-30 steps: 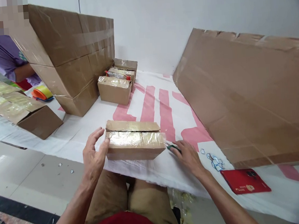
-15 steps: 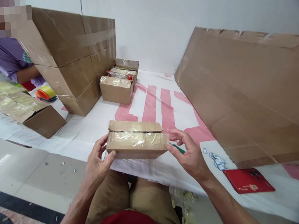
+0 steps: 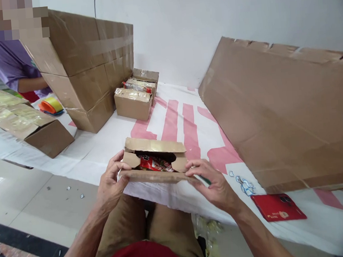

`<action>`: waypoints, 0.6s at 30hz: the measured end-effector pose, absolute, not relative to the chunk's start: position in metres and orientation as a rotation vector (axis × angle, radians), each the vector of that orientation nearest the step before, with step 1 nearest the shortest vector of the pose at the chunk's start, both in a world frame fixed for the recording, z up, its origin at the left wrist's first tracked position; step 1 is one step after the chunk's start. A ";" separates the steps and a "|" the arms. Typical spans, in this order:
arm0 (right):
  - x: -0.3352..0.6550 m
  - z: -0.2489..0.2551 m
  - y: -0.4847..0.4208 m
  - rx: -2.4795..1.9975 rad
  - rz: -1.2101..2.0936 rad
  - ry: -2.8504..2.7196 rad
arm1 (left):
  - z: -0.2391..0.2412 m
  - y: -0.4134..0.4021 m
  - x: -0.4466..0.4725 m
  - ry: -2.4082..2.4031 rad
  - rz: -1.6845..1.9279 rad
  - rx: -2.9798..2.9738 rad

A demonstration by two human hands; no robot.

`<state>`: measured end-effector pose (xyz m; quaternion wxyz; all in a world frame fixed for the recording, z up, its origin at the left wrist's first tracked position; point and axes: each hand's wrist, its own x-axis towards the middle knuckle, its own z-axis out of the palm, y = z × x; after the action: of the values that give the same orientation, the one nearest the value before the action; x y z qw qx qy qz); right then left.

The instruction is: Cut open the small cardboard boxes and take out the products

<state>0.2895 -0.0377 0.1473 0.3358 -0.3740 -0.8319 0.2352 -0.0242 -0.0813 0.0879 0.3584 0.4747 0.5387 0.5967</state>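
Note:
A small cardboard box (image 3: 154,179) sits at the table's near edge in front of me, its top open. Its rear flap (image 3: 155,145) stands up and the short side flaps lean inward. Red printed packets (image 3: 155,164) show inside. My left hand (image 3: 114,181) grips the box's left end, thumb in front and fingers by the left side flap. The fingers of my right hand (image 3: 206,179) are closed on the right front corner at the front flap. Something green (image 3: 204,178) shows among my right fingers; whether it is held there, I cannot tell.
Large taped cartons (image 3: 85,52) are stacked at the left, with smaller boxes (image 3: 134,103) beside them. A big cardboard sheet or carton (image 3: 283,115) leans at the right. A red phone (image 3: 278,207) lies at the near right. Beyond the stack sits a person in a purple sleeve (image 3: 6,64).
The box's taped top has come open, so the red packets inside now show. My right hand has moved in from beside the box onto its right front corner.

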 end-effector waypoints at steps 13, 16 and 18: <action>0.234 0.178 -0.014 -0.928 0.634 -2.583 | 0.081 -0.058 -0.039 1.221 1.531 1.255; 0.218 0.172 0.013 -1.093 0.298 -2.563 | 0.080 -0.060 -0.038 1.196 1.537 1.260; 0.213 0.166 0.031 -1.201 0.200 -2.602 | 0.078 -0.061 -0.037 1.175 1.563 1.247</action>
<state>0.2128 0.0306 0.1664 0.1338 -0.4143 -0.8976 0.0688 -0.0371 -0.0608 0.0784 0.3998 0.4930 0.4643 0.6177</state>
